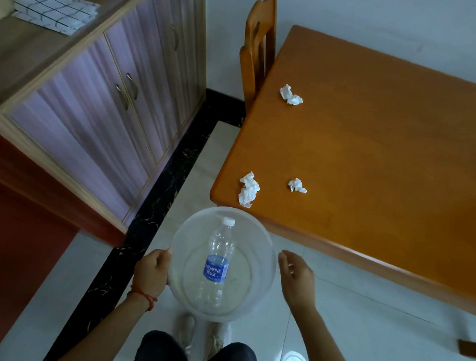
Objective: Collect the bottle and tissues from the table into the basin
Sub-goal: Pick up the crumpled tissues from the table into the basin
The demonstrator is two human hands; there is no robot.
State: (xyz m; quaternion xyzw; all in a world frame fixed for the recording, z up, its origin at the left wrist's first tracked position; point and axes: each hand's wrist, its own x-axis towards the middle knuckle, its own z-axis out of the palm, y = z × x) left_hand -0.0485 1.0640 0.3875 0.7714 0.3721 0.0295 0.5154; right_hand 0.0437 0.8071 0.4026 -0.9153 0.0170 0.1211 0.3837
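Table (pixel 383 156) holds tissues (pixel 249 189); bottle (pixel 217 262) in basin (pixel 182 233), left-hand fingers (pixel 166 254) gripping rim

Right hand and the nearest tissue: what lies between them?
In the head view, only the basin rim, bare floor and the table edge separate the open right hand from the nearest tissue.

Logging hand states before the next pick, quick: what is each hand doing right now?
Left hand: closed on the rim of the clear plastic basin, holding it.
Right hand: open, empty, beside the basin's rim.
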